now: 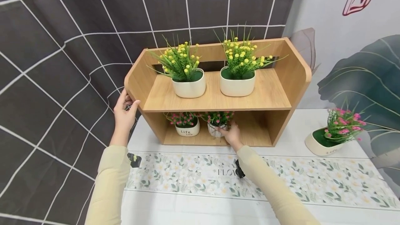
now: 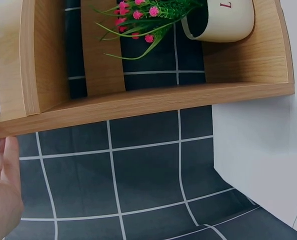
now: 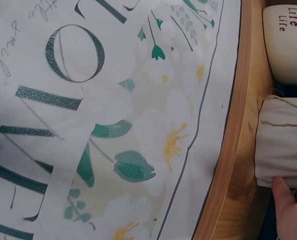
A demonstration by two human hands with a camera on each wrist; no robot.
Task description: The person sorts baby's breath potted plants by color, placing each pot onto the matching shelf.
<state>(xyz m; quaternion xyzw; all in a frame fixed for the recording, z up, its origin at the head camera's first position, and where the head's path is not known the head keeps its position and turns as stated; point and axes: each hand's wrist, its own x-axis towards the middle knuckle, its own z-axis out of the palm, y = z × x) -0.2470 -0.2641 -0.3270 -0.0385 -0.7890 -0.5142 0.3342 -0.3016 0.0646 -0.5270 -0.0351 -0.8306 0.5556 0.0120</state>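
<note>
A two-tier wooden shelf stands on the table. My left hand grips the front edge of its left side panel, thumb in front and fingers at the outer side. On the lower tier, my right hand holds a potted plant with pink flowers, its pot wrapped in white cloth. The right wrist view shows twine around this cloth-wrapped pot and my thumb against it; the other fingers are mostly hidden. Left of it sits a white "Life" pot with pink flowers.
Two white pots with yellow flowers, a left one and a right one, stand on the upper tier. Another pink-flowered pot stands on the table at right. A floral runner lies before the shelf; a dark checked cloth hangs behind.
</note>
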